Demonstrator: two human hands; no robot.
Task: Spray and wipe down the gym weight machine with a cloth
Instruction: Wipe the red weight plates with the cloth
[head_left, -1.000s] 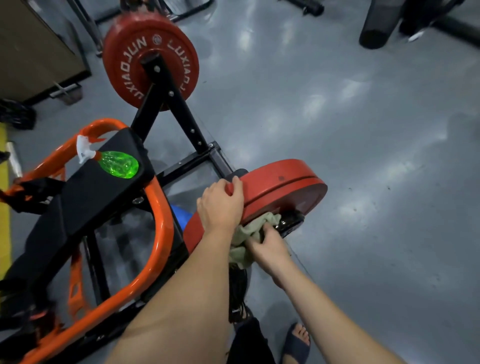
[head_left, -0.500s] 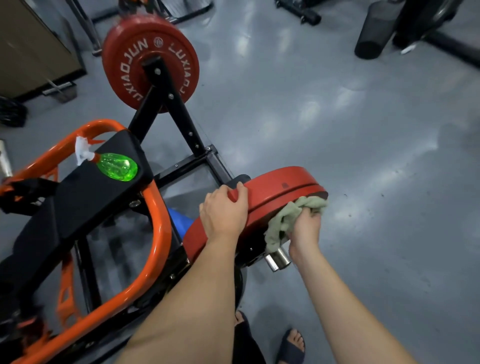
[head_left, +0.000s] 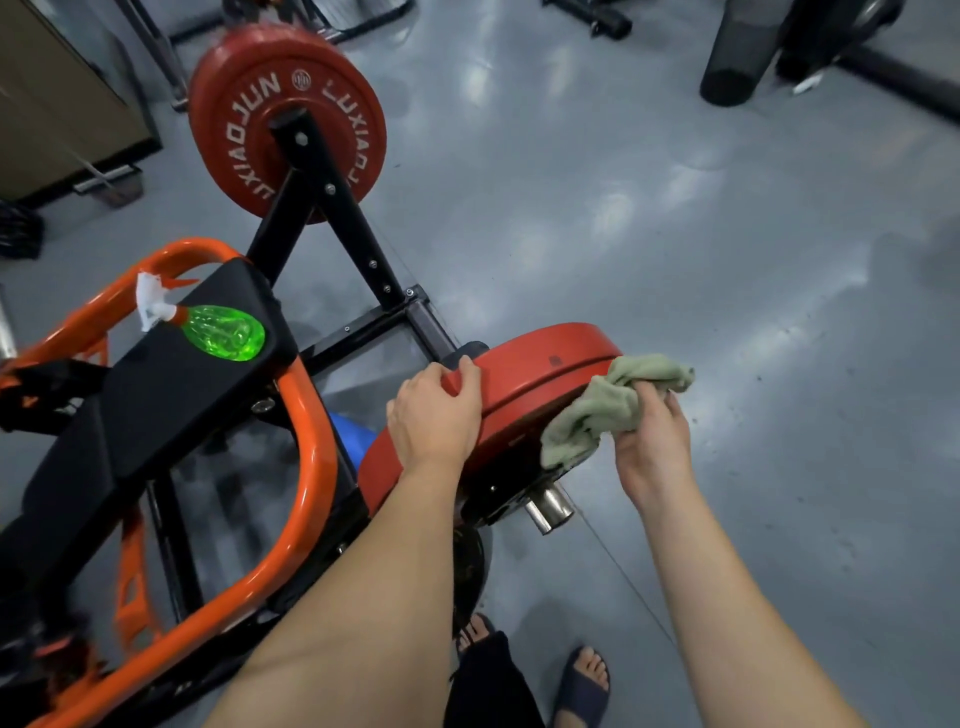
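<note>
Wiping is under way; left hand (head_left: 434, 415) grips the plate (head_left: 540, 379) rim; right hand (head_left: 652, 441) clutches the cloth (head_left: 602, 410) against it; bottle (head_left: 221, 330) idle; frame (head_left: 306, 467) likely left.

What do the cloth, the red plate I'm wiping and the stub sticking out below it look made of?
Cloth: soft fabric, maybe terry or microfibre; pale green, fuzzy, bunched folds. Red plate: matte, likely rubber-coated; dull sheen, no sharp glare. Stub: bare polished metal, probably steel; bright silver reflections.
</note>
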